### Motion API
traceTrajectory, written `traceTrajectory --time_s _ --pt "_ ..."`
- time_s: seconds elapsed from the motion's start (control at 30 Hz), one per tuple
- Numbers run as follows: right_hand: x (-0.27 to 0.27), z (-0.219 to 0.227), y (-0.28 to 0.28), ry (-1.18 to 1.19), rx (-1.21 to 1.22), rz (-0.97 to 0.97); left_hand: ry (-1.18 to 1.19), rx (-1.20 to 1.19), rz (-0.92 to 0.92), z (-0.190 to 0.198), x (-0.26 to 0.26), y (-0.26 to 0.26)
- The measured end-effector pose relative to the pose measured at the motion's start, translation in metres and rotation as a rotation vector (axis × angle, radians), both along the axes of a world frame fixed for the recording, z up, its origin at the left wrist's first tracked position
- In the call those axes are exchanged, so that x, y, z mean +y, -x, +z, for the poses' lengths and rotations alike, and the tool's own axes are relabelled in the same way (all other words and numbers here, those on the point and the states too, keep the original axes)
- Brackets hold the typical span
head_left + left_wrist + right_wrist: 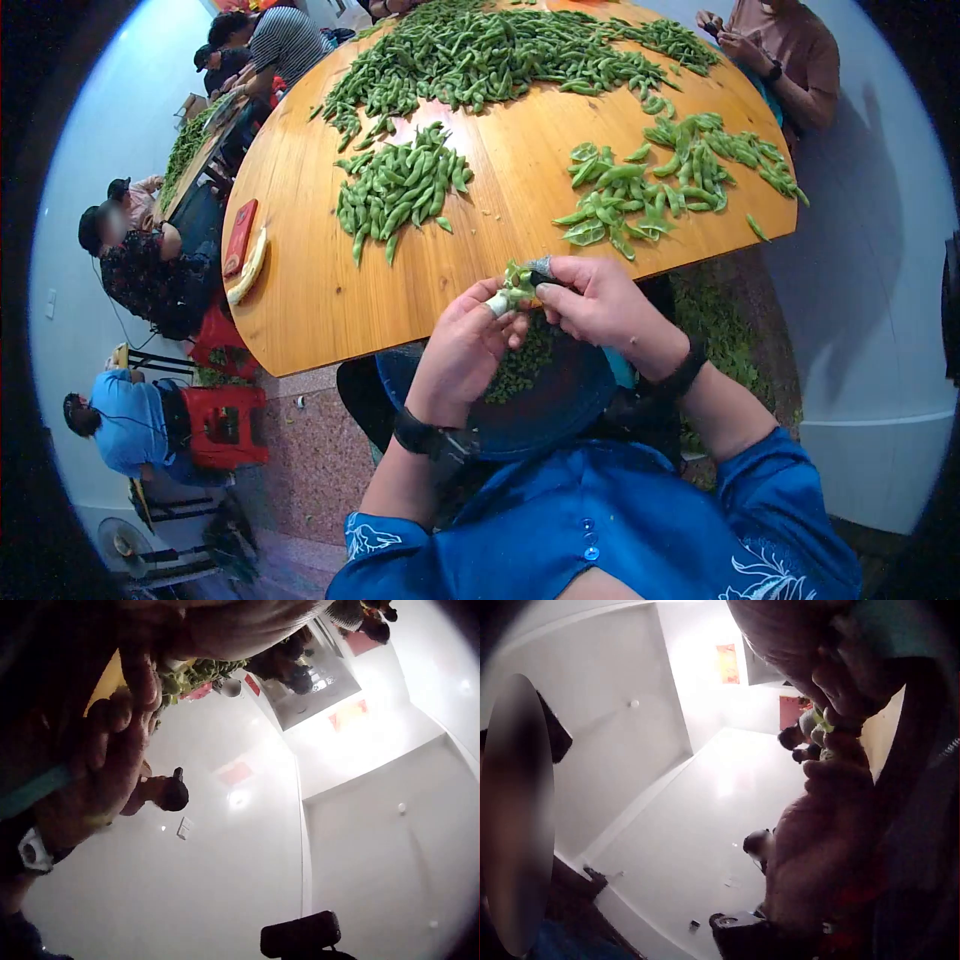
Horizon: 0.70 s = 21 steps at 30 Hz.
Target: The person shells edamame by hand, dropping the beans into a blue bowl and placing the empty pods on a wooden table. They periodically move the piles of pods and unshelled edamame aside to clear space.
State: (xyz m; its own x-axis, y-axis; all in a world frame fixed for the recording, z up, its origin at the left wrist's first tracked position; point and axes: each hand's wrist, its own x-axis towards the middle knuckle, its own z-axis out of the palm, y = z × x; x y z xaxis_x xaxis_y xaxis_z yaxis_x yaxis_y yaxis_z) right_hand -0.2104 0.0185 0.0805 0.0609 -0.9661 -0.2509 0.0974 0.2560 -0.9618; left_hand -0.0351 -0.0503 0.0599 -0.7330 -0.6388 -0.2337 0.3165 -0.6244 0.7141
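Above a dark tub (540, 425) holding small green beans (522, 368), both hands meet at a green pod (517, 283). The left hand (462, 345) pinches the pod from the left, with a pale covering on its thumb. From the right, the right hand (610, 308) pinches the same pod, with grey and dark coverings on its fingertips. In the right wrist view a bit of the green pod (823, 724) shows between the fingers. The left wrist view is dark, and the pod between the fingers cannot be made out clearly there.
A wooden table (500, 220) carries a large pod heap (480, 50), a smaller pile (400, 190) and loose flatter pods (620, 190). A red object (240, 238) lies at its left edge. Other people sit around; red stools (225, 420) stand left.
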Motion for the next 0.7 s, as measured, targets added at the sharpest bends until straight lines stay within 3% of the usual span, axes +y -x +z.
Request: traceTrajectory --time_s 0.07,0.17,0.27,0.33,0.4,0.5,0.63,0.7 --pt "0.001 -0.007 -0.009 0.462 0.398 -0.169 0.024 -0.039 0.047 0.009 0.008 0.006" --pt "0.007 0.004 -0.015 0.453 0.458 -0.189 0.527 -0.373 0.125 0.012 0.016 0.013" --pt "0.011 0.010 -0.018 0.411 0.437 -0.200 0.699 -0.381 0.229 0.003 0.016 0.017" --pt "0.013 0.009 -0.017 0.368 0.423 -0.209 0.723 -0.351 0.217 0.002 0.016 0.016" --pt "0.015 0.007 -0.016 0.268 0.229 -0.225 0.747 -0.325 0.204 0.002 0.018 0.012" --pt "0.020 0.014 -0.022 0.236 0.149 -0.215 0.646 -0.328 0.149 0.007 0.021 0.007" --pt "0.025 0.014 -0.019 0.245 0.173 -0.192 0.506 -0.331 0.223 0.009 0.023 -0.002" --pt "0.026 0.016 -0.013 0.218 0.371 -0.155 0.489 -0.340 0.245 0.008 0.020 -0.008"
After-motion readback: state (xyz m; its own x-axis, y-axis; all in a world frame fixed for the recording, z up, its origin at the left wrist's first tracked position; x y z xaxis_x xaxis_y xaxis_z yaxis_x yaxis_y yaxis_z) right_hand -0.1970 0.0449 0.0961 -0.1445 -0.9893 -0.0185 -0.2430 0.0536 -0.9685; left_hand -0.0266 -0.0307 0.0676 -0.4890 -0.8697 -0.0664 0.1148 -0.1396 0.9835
